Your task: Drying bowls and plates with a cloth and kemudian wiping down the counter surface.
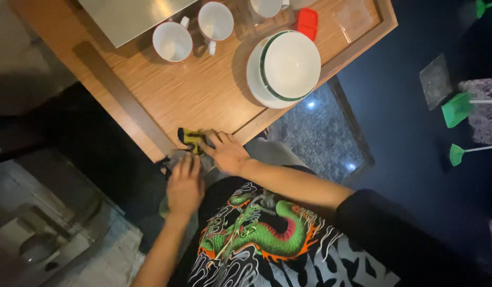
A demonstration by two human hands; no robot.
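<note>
Here the right hand (226,152) lies palm down at the near edge of the bench (193,95), its fingers pressed flat on a yellow and dark cloth (191,139) that sits right on that edge. The hand is spread over the cloth rather than clenched around it; whether the thumb grips underneath cannot be told. The left hand (185,186) is just near of the bench edge, below the cloth, fingers pointing toward it and resting on a greyish bit of cloth or rag (177,159) that hangs off the edge. It is too dark and blurred to tell if that hand is pinching the rag or only touching it.

Farther back on the wooden bench, to the right, a white bowl (291,64) with a green rim sits in a white plate (255,79). Left of these stand two white cups (172,41), and a third one shows partly at the far edge. A red piece (308,23) lies just behind the bowl, and a clear flat lid (353,18) lies to its right. A grey metal sheet (123,16) covers the far left corner.

On the dark floor to the right lie two green dustpan-like tools (457,109) with pale handles. The person wears a black shirt (267,234) with a green dragon print.
</note>
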